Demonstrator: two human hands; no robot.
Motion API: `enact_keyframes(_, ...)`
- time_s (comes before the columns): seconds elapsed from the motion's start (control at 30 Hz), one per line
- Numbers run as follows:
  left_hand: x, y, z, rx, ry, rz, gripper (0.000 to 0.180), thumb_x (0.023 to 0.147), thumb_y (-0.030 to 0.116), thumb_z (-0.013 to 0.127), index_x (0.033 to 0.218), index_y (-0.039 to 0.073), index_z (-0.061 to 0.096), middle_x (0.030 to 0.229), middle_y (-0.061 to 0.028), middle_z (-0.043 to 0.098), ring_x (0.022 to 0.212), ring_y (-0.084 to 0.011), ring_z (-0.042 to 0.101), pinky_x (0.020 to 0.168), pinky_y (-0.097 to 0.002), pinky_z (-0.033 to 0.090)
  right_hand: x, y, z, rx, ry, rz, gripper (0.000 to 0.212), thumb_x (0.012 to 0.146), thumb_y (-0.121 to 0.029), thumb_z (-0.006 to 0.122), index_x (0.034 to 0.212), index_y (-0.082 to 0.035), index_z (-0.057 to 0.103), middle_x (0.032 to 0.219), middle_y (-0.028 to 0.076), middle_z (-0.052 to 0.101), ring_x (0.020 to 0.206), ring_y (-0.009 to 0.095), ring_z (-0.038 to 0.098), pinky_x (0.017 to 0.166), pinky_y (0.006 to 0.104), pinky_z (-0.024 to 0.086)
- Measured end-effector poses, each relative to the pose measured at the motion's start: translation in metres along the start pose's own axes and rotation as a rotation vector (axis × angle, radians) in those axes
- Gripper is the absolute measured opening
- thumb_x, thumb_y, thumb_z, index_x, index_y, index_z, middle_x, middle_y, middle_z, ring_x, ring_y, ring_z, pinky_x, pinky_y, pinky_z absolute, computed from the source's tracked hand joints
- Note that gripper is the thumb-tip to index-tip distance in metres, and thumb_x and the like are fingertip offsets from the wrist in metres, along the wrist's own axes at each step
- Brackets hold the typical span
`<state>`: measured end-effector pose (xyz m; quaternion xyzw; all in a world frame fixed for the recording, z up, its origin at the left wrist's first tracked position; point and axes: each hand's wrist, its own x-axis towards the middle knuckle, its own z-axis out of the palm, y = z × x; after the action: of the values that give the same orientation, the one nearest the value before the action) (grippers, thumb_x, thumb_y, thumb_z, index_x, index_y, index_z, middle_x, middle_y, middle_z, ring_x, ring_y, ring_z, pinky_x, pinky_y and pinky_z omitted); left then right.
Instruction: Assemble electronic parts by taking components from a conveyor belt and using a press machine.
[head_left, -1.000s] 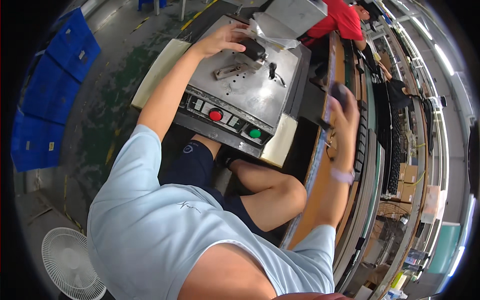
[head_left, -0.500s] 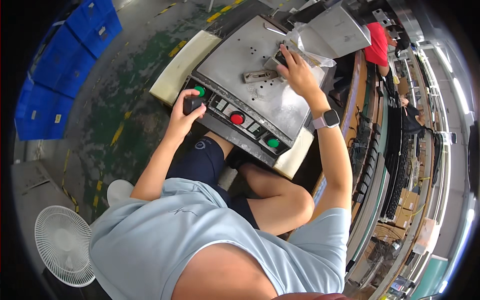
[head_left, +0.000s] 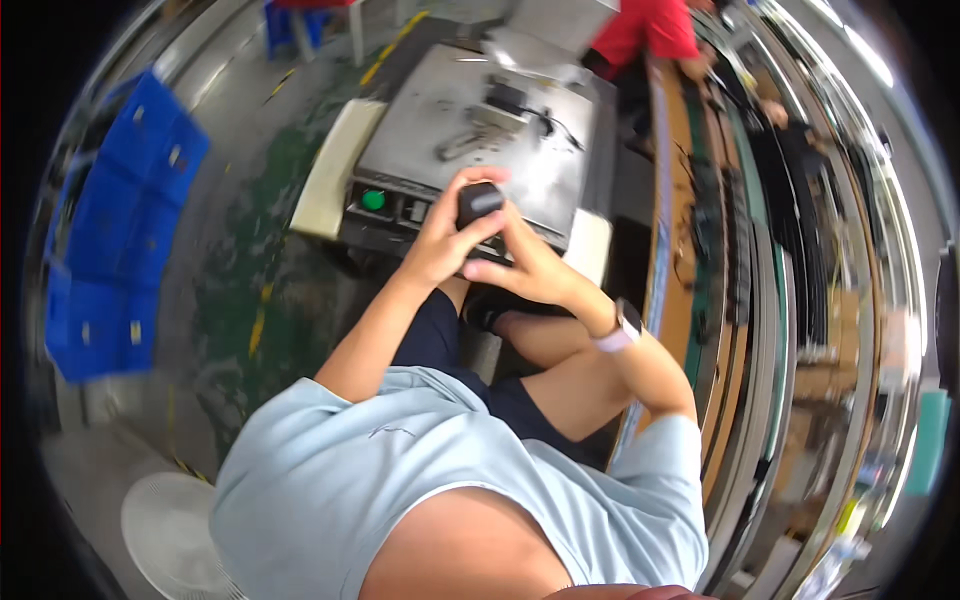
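In front of the metal-topped machine [head_left: 405, 125], my left hand [head_left: 437, 243] grips a small black box-shaped piece [head_left: 481, 203] with rounded edges. My right hand [head_left: 535, 268], with a watch at the wrist, closes in from the other side; its fingers are against the same piece, partly hidden behind it. On the machine's top, a second black box-shaped piece [head_left: 507, 97] sits at a small metal fixture, with a dark cord [head_left: 555, 126] trailing to its right. A slotted metal bar [head_left: 465, 145] lies just nearer to me. The picture is blurred by motion.
A green button [head_left: 373, 199] shows on the machine's front panel; my hands cover other controls. Blue bins [head_left: 130, 230] stand at the left, a white fan [head_left: 180, 535] at the lower left. A conveyor line [head_left: 680, 230] runs along the right, with a person in red [head_left: 650, 30] beyond.
My right hand has left the fixture and come back to meet the left at the black piece. My left hand has moved right. A cord now shows beside the fixture. The view has shifted.
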<state>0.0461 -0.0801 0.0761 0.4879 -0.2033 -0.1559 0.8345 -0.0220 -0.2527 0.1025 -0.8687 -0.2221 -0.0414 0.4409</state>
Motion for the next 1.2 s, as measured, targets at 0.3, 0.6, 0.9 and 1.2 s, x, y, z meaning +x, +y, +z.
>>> enact_keyframes(0.3,0.005,-0.029,-0.031,0.468,0.207,0.024,0.027,0.098,0.028,0.045,0.089,0.005,0.056,0.079,-0.0031,0.056,0.069,-0.0169,0.05,0.068,-0.0279,0.042,-0.088,-0.019,-0.086,0.642,0.336,0.503,0.023,0.09,-0.014,0.064,0.105,-0.004,0.051,0.072,0.006,0.058,0.058,0.017,0.051,0.058,0.0242,0.044)
enact_keyframes(0.6,0.022,-0.081,-0.127,1.228,0.363,0.355,0.033,0.097,0.025,0.045,0.076,0.002,0.054,0.07,-0.0058,0.057,0.064,-0.0198,0.05,0.065,-0.0316,0.042,-0.057,0.087,0.006,-0.445,-0.153,0.169,0.043,0.065,-0.012,0.073,0.1,0.002,0.052,0.089,0.017,0.059,0.08,0.037,0.058,0.075,0.0388,0.049)
enact_keyframes(0.9,-0.007,-0.06,-0.125,0.852,0.26,0.21,0.026,0.097,0.021,0.047,0.083,0.002,0.057,0.076,-0.0044,0.059,0.071,-0.0158,0.051,0.071,-0.027,0.042,-0.067,0.027,-0.028,-0.333,-0.125,0.183,0.042,0.067,-0.008,0.074,0.1,0.001,0.051,0.094,0.017,0.058,0.084,0.035,0.057,0.078,0.0393,0.048)
enact_keyframes(1.2,-0.073,-0.014,-0.054,0.448,-0.242,-0.08,0.027,0.086,-0.004,0.059,0.112,0.002,0.052,0.119,-0.0104,0.058,0.103,-0.0234,0.065,0.092,-0.0286,0.046,-0.233,-0.038,-0.244,-1.128,0.801,0.363,0.037,0.085,-0.013,0.067,0.114,-0.001,0.047,0.102,0.016,0.059,0.084,0.03,0.057,0.078,0.0367,0.046)
